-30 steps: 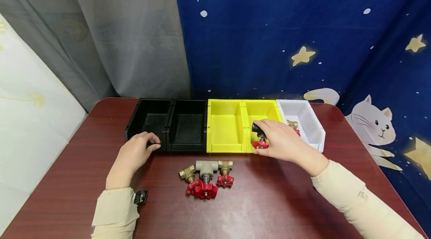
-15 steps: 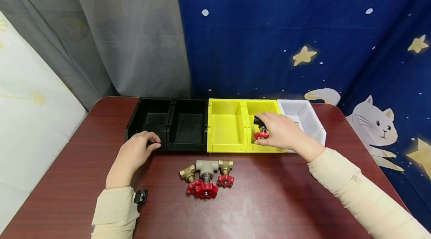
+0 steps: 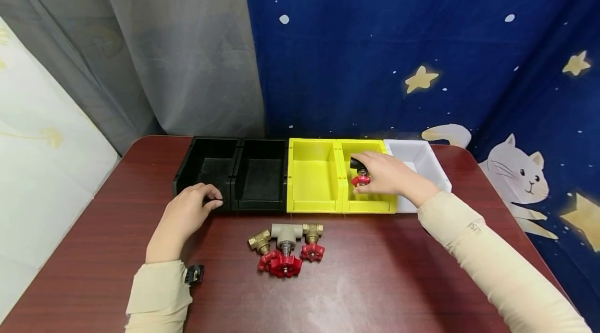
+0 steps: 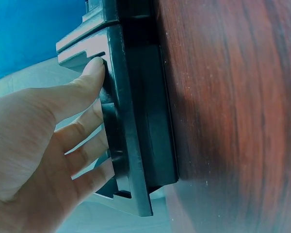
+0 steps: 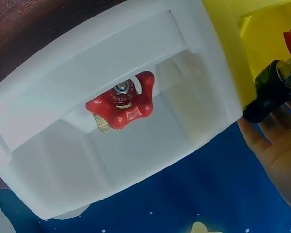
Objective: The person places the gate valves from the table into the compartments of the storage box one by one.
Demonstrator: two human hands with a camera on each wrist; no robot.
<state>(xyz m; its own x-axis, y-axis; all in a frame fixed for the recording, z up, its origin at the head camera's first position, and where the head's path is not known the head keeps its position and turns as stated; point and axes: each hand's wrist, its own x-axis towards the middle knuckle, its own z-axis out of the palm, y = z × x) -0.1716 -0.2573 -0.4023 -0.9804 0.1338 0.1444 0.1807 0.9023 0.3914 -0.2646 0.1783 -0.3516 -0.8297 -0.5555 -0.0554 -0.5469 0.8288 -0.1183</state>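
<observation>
My right hand (image 3: 385, 172) grips a valve (image 3: 360, 163) with a black body and a red handwheel, inside the opening of the right yellow bin (image 3: 391, 205). Part of that valve (image 5: 269, 92) shows at the right edge of the right wrist view, the palm below it. At the front of the leftmost black bin (image 3: 182, 176), my left hand (image 3: 189, 213) holds the front rim. The left wrist view has the thumb on the rim of that black bin (image 4: 131, 145), with the other fingers reaching behind its wall.
Two brass valves (image 3: 312, 234) (image 3: 260, 241) and a grey tee-shaped valve (image 3: 286, 234), all with red handwheels, lie on the table (image 3: 356, 291). A white bin (image 3: 441, 176) holds a red-wheeled valve (image 5: 123, 104). Another black bin (image 3: 260, 204) and yellow bin (image 3: 314, 206) complete the row.
My right hand has moved the black valve back and slightly up, from the front edge of the right yellow bin to farther inside its opening. The left hand has stayed put.
</observation>
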